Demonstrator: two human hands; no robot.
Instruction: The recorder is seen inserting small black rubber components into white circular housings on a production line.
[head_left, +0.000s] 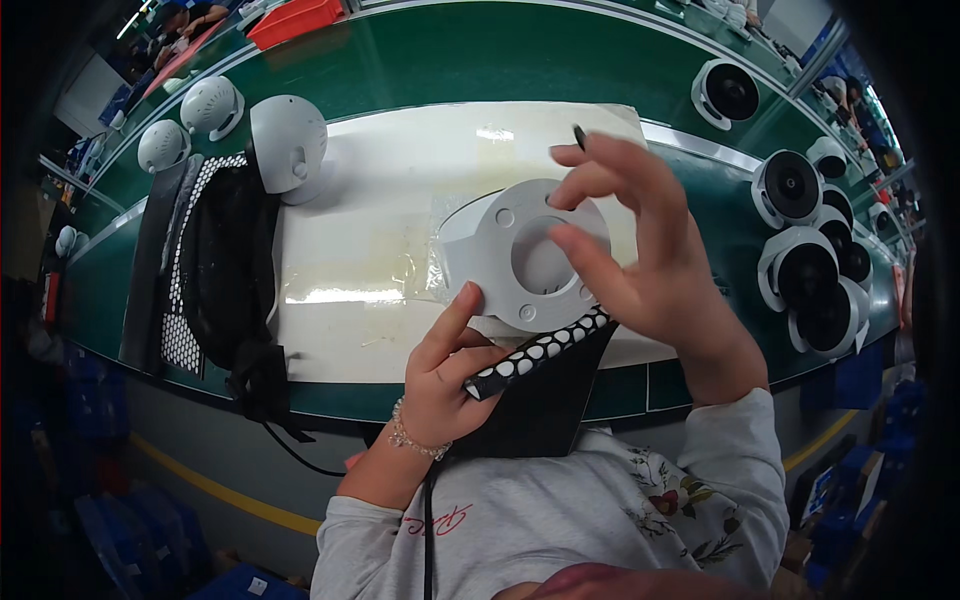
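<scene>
White base [497,258] tilted, ring side up, over the right half of the pale mat [350,235]. Care needed, I judge: keep the ring steady, the dotted sheet [543,349] clear of its face, and press squarely with a fingertip. Left hand [440,375] at the mat's near edge, clasped on the dotted sheet, index finger against the base's rim. Right hand [645,240] raised over the mat's right side, wrist bent, thumb and fingers apart; small black bit [579,136] at the fingertips, kind unclear.
</scene>
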